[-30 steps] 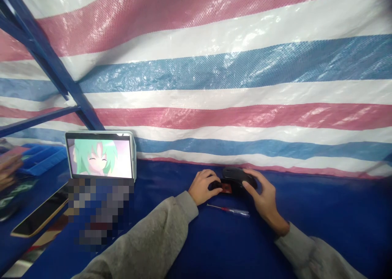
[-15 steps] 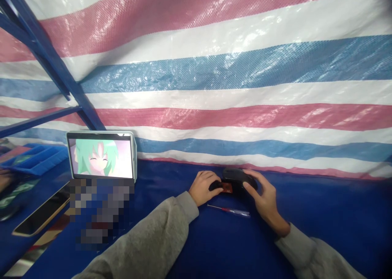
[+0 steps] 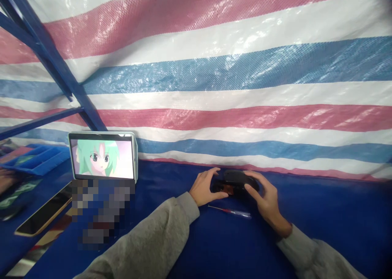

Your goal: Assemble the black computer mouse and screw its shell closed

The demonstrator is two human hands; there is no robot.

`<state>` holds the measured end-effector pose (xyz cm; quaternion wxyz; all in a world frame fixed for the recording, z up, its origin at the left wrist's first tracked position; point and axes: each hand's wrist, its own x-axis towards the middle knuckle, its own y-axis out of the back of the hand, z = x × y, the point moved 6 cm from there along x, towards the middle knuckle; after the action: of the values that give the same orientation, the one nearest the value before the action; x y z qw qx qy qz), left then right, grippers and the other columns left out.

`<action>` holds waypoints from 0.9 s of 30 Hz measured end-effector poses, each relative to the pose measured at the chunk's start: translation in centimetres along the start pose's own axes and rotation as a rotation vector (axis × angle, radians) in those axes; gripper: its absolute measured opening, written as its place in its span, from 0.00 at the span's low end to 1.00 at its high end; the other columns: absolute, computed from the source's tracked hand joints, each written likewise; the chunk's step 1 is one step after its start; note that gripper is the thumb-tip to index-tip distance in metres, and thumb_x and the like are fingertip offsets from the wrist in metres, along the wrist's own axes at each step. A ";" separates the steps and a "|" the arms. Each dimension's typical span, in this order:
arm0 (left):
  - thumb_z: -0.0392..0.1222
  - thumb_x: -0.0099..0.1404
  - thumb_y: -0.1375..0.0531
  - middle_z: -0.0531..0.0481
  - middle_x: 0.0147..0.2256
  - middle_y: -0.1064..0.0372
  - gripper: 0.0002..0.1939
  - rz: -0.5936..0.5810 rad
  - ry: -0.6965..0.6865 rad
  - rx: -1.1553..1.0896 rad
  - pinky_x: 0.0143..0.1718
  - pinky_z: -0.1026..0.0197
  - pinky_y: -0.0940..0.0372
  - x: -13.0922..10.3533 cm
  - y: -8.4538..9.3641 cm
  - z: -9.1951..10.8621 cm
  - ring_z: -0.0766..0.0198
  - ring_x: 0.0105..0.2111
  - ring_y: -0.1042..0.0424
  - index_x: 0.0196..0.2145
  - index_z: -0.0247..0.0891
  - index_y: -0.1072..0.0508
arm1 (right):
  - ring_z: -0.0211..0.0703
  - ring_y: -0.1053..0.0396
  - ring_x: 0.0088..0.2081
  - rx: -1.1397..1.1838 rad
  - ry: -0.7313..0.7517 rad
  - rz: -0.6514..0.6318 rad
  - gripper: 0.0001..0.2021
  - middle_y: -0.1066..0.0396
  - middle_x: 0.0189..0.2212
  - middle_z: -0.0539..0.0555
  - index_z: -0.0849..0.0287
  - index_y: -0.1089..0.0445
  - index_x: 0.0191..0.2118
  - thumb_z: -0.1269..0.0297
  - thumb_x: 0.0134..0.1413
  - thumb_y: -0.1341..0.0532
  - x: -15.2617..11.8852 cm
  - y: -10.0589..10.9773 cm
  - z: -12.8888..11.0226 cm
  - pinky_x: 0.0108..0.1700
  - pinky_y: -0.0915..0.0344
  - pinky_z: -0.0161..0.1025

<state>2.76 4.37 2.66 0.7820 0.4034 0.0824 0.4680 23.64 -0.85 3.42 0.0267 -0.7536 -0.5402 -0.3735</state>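
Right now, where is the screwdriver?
In the head view, right of centre, the screwdriver lies on the blue tabletop, on the wearer's side of the black device that the right hand holds.

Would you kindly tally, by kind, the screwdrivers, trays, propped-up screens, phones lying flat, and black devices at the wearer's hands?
Black device: 1
Screwdriver: 1
Propped-up screen: 1
Phone lying flat: 1
Blue tray: 1
Total: 5

Right hand (image 3: 268, 198) partly hides black casing (image 3: 235, 176); co-worker's hand (image 3: 6, 181) blurred
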 end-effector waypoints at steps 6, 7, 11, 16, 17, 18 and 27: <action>0.48 0.46 0.27 0.44 0.52 0.36 0.58 -0.098 0.029 -0.007 0.56 0.47 0.44 0.0 -0.8 -0.5 0.46 0.54 0.38 0.66 0.48 0.56 | 0.52 0.32 0.51 -0.076 0.113 -0.209 0.15 0.29 0.48 0.58 0.55 0.31 0.48 0.57 0.56 0.40 -0.1 -1.3 -1.0 0.53 0.37 0.51; 0.47 0.46 0.28 0.43 0.52 0.36 0.57 -0.098 0.037 -0.006 0.55 0.46 0.44 0.0 -0.9 -0.6 0.46 0.54 0.38 0.66 0.48 0.56 | 0.52 0.33 0.51 -0.100 0.129 -0.236 0.15 0.29 0.49 0.58 0.54 0.31 0.48 0.57 0.56 0.40 -0.1 -1.5 -1.1 0.53 0.37 0.50; 0.45 0.46 0.28 0.44 0.51 0.36 0.57 -0.086 0.028 -0.008 0.56 0.47 0.44 0.1 -0.9 -0.6 0.47 0.53 0.38 0.66 0.47 0.56 | 0.51 0.33 0.52 -0.175 0.171 -0.321 0.16 0.30 0.51 0.57 0.53 0.31 0.51 0.57 0.58 0.42 -0.2 -2.2 -1.2 0.53 0.36 0.50; 0.44 0.46 0.28 0.45 0.50 0.35 0.56 -0.073 -0.004 -0.009 0.57 0.47 0.45 0.2 -0.8 -0.4 0.48 0.53 0.37 0.66 0.47 0.54 | 0.50 0.34 0.54 -0.245 0.185 -0.406 0.18 0.33 0.54 0.56 0.51 0.32 0.54 0.56 0.60 0.45 -0.6 -2.9 -0.7 0.54 0.36 0.49; 0.44 0.46 0.28 0.45 0.50 0.35 0.56 -0.071 -0.010 -0.012 0.57 0.48 0.45 0.2 -0.9 -0.4 0.48 0.53 0.37 0.66 0.47 0.54 | 0.50 0.35 0.54 -0.262 0.190 -0.419 0.19 0.33 0.54 0.56 0.51 0.32 0.55 0.56 0.60 0.45 -0.7 -3.1 -0.6 0.54 0.36 0.50; 0.44 0.46 0.28 0.46 0.50 0.35 0.55 -0.070 -0.015 -0.014 0.57 0.48 0.45 0.2 -0.9 -0.4 0.49 0.53 0.37 0.65 0.47 0.54 | 0.50 0.35 0.54 -0.280 0.194 -0.429 0.19 0.33 0.54 0.56 0.51 0.32 0.55 0.56 0.61 0.45 -0.8 -3.2 -0.6 0.54 0.36 0.50; 0.44 0.47 0.28 0.48 0.49 0.36 0.53 -0.070 -0.031 0.004 0.57 0.49 0.45 0.1 -1.0 -0.5 0.50 0.52 0.38 0.65 0.48 0.52 | 0.51 0.36 0.54 -0.347 0.232 -0.431 0.20 0.33 0.54 0.58 0.53 0.33 0.56 0.55 0.60 0.44 -1.1 -3.7 -0.6 0.55 0.37 0.51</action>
<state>3.26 4.50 1.68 0.7982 0.4091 0.0855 0.4338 20.12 -0.46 1.83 -0.1208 -0.5673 -0.6090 -0.5410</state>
